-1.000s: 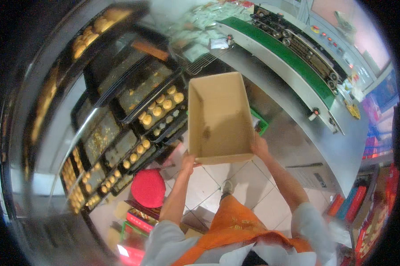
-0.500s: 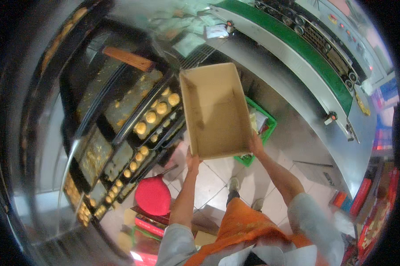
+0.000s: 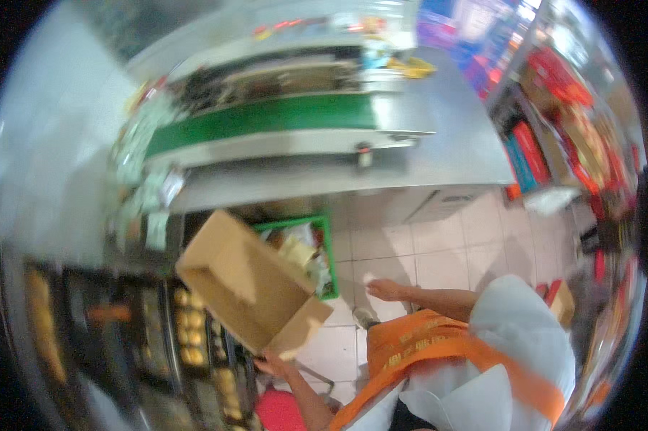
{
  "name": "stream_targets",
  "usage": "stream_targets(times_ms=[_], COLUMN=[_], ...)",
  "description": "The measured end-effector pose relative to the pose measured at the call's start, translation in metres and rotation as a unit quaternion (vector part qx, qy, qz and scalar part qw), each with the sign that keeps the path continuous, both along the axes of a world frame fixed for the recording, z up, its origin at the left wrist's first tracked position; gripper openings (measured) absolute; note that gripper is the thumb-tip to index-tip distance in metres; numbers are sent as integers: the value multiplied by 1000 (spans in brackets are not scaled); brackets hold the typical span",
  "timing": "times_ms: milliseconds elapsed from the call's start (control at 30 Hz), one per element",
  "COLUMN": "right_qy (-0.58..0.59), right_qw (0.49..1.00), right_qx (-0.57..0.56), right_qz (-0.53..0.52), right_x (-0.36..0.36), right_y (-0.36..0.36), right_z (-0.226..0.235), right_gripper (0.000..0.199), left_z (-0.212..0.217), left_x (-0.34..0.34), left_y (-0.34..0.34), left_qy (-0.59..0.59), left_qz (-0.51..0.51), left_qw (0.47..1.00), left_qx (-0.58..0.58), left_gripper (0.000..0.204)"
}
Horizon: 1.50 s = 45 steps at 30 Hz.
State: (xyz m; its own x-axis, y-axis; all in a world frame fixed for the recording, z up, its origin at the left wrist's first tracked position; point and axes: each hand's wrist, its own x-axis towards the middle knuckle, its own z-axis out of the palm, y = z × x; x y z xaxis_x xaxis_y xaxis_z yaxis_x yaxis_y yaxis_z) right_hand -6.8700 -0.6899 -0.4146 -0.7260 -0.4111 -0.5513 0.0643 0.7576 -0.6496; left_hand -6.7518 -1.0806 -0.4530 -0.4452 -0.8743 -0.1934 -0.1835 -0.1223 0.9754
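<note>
In my left hand (image 3: pixel 273 364) is an open, shallow cardboard box (image 3: pixel 245 298), gripped at its near lower corner. The box is tilted and turned, its inside facing me, and nothing shows in it. My right hand (image 3: pixel 387 289) is off the box, a short way to its right over the tiled floor. Motion smears its fingers, and I see nothing in them. Behind the box, on the floor, a green crate (image 3: pixel 329 258) holds wrappers and scraps and is partly hidden.
Left of the box stand dark trays with round golden pastries (image 3: pixel 190 327). A red round seat (image 3: pixel 279 411) is by my left forearm. Ahead is a steel table (image 3: pixel 453 154) with a green conveyor belt (image 3: pixel 266 118). Shelves of red packages (image 3: pixel 530 151) stand at the right.
My view has swung right, toward the table. My right hand has let go of the box and moved away from it. The box now tilts to the left, held by my left hand alone.
</note>
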Motion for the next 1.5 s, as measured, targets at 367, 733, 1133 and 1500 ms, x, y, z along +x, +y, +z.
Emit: stream_targets(times_ms=[367,733,1133,1500], right_qy=[-25,-1,243,341], right_qw=[936,651,525,462], right_qx=[52,-230,-237,-169], right_qz=[-346,-724,-780,-801], right_x=[121,131,32,40], right_y=[303,594,974,1253], right_z=[34,142,229,321], right_gripper=[33,35,36,32], left_z=[80,196,184,267], left_x=[-85,-169,-312,-306], left_y=[345,740,1065,1401], left_qy=[-17,-31,-77,-181], left_qz=[-496,-740,-759,-809], left_qw=[805,671,642,458], left_qx=[-326,-27,81,321], left_gripper=[56,50,41,41])
